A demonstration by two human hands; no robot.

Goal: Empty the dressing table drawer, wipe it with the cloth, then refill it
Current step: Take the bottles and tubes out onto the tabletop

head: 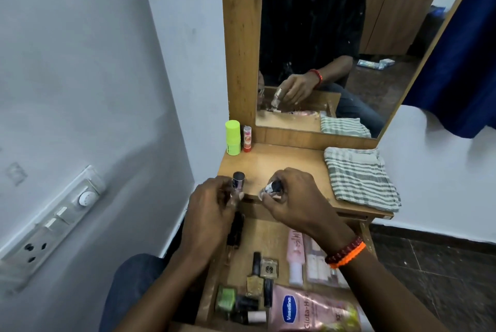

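The wooden drawer (264, 235) stands pulled open below the dressing table top (284, 162). In it lie nail polish bottles (255, 275), a pink tube (295, 256), a pink Vaseline pouch (308, 310) and other small cosmetics. My left hand (209, 216) is shut on a small dark-capped bottle (237, 180) at the table's front left edge. My right hand (292, 197) is shut on a second dark-capped bottle (272, 188), tilted over the front edge. A striped grey-white cloth (359, 178) lies folded on the table's right side.
A lime green stick (232, 137) and a red-white lip balm (247, 138) stand at the table's back left. A mirror (335, 44) rises behind. A white wall with a switchboard (51, 224) is on the left, a blue curtain (461, 49) on the right.
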